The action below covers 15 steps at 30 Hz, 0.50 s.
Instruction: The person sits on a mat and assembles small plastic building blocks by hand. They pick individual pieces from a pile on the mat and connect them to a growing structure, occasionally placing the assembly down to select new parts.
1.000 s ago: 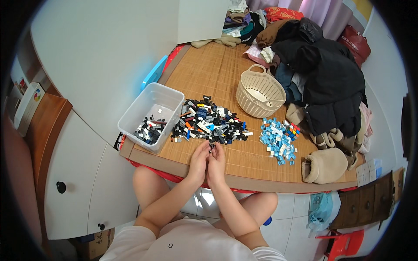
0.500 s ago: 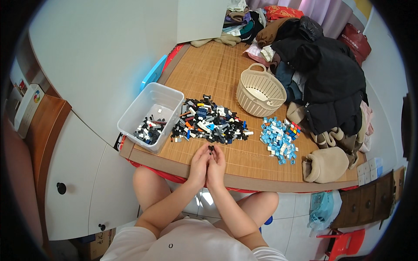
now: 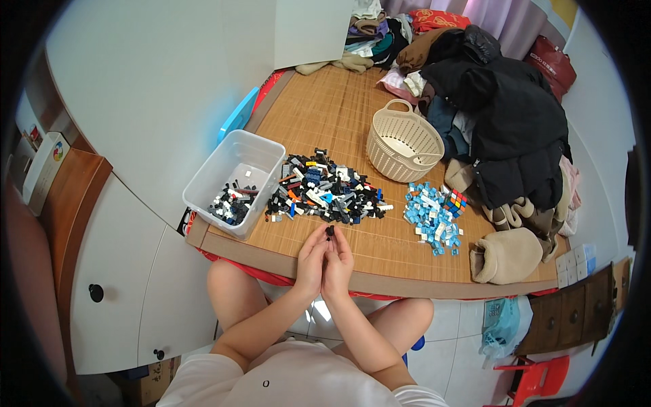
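Observation:
Both hands meet at the near edge of the bamboo mat. Between the fingertips of my left hand (image 3: 311, 261) and my right hand (image 3: 337, 263) is a small black toy brick piece (image 3: 330, 231); the fingers of each are closed on it. Just beyond them lies a heap of mixed building bricks (image 3: 325, 186), mostly black, grey and white, with a few blue and orange ones. To the left, a clear plastic box (image 3: 263, 152) holds a smaller pile of bricks. Light blue and white bricks (image 3: 432, 220) form a separate pile on the right.
A beige woven-look basket (image 3: 405, 139) stands behind the blue pile, with a colourful puzzle cube (image 3: 456, 202) beside that pile. Dark clothes (image 3: 508, 122) are heaped at the right. A blue lid (image 3: 237, 114) leans at the cabinet. The bamboo mat (image 3: 305, 95) stretches away behind.
The black piece has shifted slightly between my fingertips and now sits a little higher and more upright. Both hands stay together in nearly the same place.

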Each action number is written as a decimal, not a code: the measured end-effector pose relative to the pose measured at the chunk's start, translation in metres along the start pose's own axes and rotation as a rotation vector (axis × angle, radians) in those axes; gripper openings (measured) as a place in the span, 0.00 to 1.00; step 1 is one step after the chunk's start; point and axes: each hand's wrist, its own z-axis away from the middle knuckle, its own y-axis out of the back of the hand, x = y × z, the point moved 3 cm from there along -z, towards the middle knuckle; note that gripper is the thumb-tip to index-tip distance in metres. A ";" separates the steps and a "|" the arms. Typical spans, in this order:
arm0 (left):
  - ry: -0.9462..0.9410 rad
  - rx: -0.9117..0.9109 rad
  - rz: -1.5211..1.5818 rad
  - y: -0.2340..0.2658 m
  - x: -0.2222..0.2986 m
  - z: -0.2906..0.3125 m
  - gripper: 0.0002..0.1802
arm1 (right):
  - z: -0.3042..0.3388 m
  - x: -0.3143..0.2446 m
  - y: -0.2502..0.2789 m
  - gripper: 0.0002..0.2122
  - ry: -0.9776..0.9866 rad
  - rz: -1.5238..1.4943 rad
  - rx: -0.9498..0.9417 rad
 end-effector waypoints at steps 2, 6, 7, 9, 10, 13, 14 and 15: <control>-0.016 -0.015 0.014 -0.004 0.005 0.003 0.23 | 0.002 -0.004 -0.003 0.21 0.003 -0.023 -0.006; -0.061 -0.041 0.009 -0.014 0.019 0.009 0.23 | 0.007 -0.018 -0.016 0.22 0.027 -0.041 -0.034; -0.073 -0.038 0.002 -0.017 0.023 0.011 0.23 | 0.009 -0.023 -0.020 0.22 0.035 -0.040 -0.045; -0.097 -0.032 -0.012 -0.025 0.033 0.017 0.24 | 0.012 -0.030 -0.027 0.22 0.046 -0.040 -0.055; -0.103 -0.044 -0.003 -0.028 0.038 0.019 0.24 | 0.014 -0.033 -0.030 0.22 0.051 -0.040 -0.061; -0.140 -0.067 0.009 -0.032 0.056 0.024 0.24 | 0.019 -0.040 -0.044 0.22 0.070 -0.044 -0.111; -0.164 -0.070 0.005 -0.032 0.061 0.025 0.25 | 0.021 -0.044 -0.051 0.22 0.065 -0.032 -0.128; -0.189 -0.071 0.002 -0.030 0.066 0.026 0.25 | 0.024 -0.047 -0.059 0.22 0.059 -0.021 -0.147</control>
